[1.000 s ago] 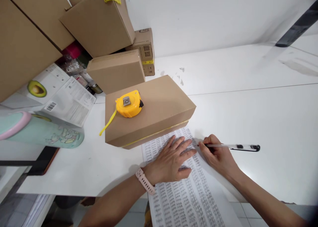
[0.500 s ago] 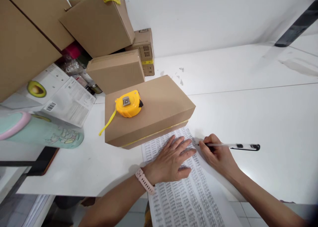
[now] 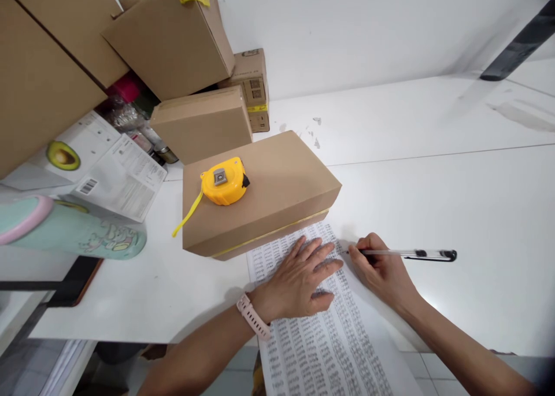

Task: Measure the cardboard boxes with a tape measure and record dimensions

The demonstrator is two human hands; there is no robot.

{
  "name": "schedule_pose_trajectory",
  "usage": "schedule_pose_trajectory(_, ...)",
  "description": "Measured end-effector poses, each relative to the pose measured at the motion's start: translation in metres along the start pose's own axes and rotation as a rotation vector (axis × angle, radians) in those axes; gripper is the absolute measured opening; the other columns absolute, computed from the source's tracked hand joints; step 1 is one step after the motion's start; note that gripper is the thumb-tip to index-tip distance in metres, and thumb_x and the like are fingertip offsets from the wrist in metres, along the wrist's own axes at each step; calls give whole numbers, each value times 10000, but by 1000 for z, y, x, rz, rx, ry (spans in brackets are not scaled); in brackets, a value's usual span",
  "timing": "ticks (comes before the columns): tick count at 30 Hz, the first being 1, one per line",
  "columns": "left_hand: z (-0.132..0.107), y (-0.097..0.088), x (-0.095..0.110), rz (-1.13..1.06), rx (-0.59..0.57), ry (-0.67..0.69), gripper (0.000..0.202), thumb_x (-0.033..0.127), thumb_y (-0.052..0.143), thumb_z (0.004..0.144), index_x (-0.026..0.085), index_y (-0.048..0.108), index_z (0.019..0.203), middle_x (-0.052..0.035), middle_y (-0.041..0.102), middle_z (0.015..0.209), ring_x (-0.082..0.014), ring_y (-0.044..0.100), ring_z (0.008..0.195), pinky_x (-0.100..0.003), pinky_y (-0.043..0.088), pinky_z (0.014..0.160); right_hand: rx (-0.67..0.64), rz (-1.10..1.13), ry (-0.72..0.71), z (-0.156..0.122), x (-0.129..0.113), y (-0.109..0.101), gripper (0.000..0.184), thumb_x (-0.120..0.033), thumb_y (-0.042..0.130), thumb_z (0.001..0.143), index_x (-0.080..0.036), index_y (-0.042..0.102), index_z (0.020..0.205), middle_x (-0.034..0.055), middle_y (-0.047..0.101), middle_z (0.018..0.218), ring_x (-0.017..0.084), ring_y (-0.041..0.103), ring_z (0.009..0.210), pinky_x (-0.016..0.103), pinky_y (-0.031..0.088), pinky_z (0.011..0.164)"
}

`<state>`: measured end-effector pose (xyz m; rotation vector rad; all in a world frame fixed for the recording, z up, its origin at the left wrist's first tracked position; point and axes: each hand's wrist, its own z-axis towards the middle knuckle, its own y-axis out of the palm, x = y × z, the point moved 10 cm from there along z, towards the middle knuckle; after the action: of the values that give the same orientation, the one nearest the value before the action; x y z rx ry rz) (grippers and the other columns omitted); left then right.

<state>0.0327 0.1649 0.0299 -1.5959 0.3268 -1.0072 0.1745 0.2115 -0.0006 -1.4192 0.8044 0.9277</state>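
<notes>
My left hand [image 3: 301,277] lies flat with fingers spread on a sheet of paper [image 3: 323,350] covered in columns of handwriting. A pink band circles that wrist. My right hand [image 3: 384,271] grips a clear pen with black parts [image 3: 410,254], its tip at the paper's right edge beside the written columns. Just beyond the sheet sits a brown cardboard box [image 3: 277,176] with a yellow line along its front side. On top of it rests a yellow tape measure [image 3: 224,181], a short yellow strap hanging off its left side.
More cardboard boxes [image 3: 173,43] are stacked at the back left against the wall. A white box with an avocado picture [image 3: 117,165] and a mint green bottle [image 3: 87,231] stand at the left. The white table [image 3: 455,211] ends near my forearms. A dark post [image 3: 520,46] rises at the far right.
The pen in my right hand has shifted very slightly to the right. My left hand and the objects on the table stay in place.
</notes>
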Motion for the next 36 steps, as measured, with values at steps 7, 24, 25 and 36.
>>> schedule_pose_trajectory(7,-1,0,0,1,9,2,612,369,582,894,203,402,1455,-107,295,1605,-316,179,1503,-527,104,1236,-17,9,4,0,0,1,286,-439,543,936,-242,430,762,-59,367,621,113,323,534,260,272,475)
schedule_pose_trajectory(24,-1,-1,0,4,14,1,591,377,576,901,201,415,1441,-114,298,1603,-312,179,1503,-522,106,1237,24,-18,-1,1,-4,-3,272,-405,541,935,-244,417,754,-66,353,599,110,322,520,257,273,470)
schedule_pose_trajectory(25,-1,-1,0,0,13,1,592,376,578,900,202,414,1442,-115,298,1604,-311,179,1504,-523,106,1236,21,-20,-2,1,-5,-2,272,-403,543,933,-244,416,752,-67,349,596,109,318,516,257,270,467)
schedule_pose_trajectory(36,-1,-3,1,-15,24,3,585,380,576,901,196,425,1435,-112,311,1598,-310,184,1502,-523,104,1237,84,-22,-34,0,-9,-8,269,-417,551,935,-246,434,764,-52,397,592,116,350,509,260,298,454)
